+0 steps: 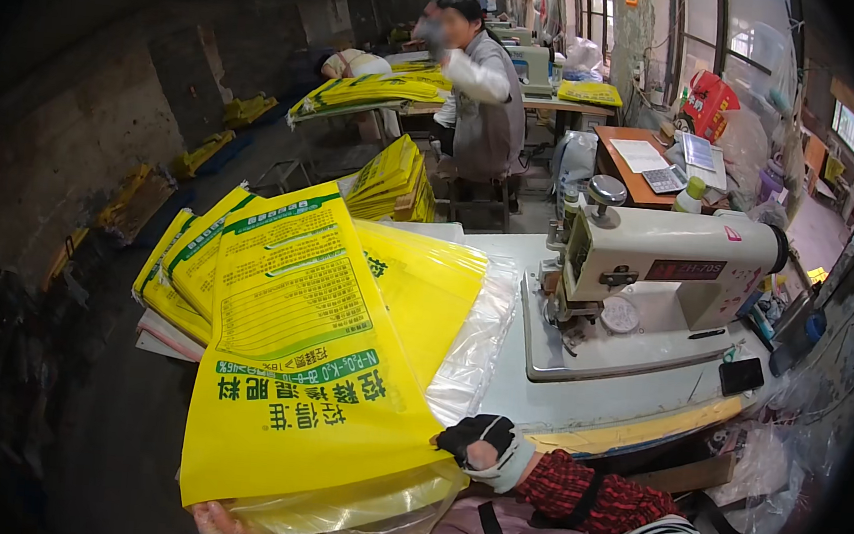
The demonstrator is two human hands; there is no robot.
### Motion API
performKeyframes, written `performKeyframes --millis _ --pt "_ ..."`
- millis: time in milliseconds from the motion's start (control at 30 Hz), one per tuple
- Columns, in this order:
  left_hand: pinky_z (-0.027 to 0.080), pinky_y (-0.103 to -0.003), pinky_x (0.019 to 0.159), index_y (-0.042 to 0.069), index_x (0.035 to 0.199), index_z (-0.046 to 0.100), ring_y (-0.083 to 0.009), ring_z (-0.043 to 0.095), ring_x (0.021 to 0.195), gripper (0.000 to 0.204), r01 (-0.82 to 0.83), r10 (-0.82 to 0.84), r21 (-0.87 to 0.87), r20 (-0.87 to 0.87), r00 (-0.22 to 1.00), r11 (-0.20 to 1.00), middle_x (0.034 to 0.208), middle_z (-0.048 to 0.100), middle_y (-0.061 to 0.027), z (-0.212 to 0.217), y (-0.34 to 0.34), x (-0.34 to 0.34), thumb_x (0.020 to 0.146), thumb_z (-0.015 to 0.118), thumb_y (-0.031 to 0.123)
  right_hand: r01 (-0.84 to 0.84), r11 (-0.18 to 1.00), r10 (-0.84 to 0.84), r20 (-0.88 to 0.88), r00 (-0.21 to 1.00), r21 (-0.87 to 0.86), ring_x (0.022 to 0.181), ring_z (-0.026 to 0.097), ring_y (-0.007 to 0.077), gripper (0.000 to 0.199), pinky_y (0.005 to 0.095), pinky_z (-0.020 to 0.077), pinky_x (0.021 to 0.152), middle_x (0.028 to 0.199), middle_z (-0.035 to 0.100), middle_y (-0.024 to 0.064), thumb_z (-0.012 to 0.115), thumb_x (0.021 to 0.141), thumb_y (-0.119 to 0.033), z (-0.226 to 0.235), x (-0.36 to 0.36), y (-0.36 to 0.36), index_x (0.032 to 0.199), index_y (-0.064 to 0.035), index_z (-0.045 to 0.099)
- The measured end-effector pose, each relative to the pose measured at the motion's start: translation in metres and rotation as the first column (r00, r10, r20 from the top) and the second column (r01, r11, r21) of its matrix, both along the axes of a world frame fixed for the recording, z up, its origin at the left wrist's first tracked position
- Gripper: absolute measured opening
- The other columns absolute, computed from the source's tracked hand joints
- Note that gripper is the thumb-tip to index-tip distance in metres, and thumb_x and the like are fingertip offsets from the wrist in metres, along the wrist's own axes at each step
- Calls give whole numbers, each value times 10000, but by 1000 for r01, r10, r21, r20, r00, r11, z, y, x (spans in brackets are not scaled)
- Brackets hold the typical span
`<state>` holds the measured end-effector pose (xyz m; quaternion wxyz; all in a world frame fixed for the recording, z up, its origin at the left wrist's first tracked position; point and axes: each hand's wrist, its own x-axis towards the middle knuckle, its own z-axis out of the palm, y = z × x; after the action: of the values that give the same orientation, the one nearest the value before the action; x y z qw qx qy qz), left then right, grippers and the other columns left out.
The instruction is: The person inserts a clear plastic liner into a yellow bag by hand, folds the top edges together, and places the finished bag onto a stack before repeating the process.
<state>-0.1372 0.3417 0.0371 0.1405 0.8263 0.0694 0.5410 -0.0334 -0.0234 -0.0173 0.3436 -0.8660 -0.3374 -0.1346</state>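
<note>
A yellow printed sack with green and dark lettering stretches from the table toward me, its clear plastic liner sticking out at the near end. At the sack's near left corner is my left hand, bare and cut off by the lower edge, closed on the corner. My right hand, in a black and pale fingerless glove, pinches the near right corner. Beneath lie more yellow sacks and clear film. Other folded sacks fan out at the left.
A white sewing machine stands on the table to my right, with a phone near the edge. Behind are a stack of sacks, a seated person, and a brown desk with a calculator.
</note>
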Motion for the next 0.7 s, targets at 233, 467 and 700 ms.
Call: performKeyframes --millis 233,467,700 --pt "547 -429 816 -19 1186 614 -344 626 992 418 110 -107 1 -215 971 994 1279 601 -197 37 -13 2 962 587 333 2 1000 -2 -6 1000 13 791 692 310 239 380 551 701 880 713 131 623 845 -136 -3 -1 0 1070 -119 703" --pt "559 -402 775 -32 1137 619 -313 642 945 321 111 -122 -311 -14 992 944 1241 626 -187 26 -8 -3 955 576 229 1 1000 -1 -15 1000 -26 786 688 315 239 386 546 691 881 711 133 620 849 -142 -5 -3 2 1073 -127 704" --pt "573 -366 733 -63 1051 630 -284 666 868 195 4 37 -410 92 995 912 1129 677 -180 -8 -10 -7 929 578 80 17 1000 -17 -27 999 -4 818 691 312 243 390 546 723 908 717 126 617 844 -136 -3 -7 1 1071 -124 703"
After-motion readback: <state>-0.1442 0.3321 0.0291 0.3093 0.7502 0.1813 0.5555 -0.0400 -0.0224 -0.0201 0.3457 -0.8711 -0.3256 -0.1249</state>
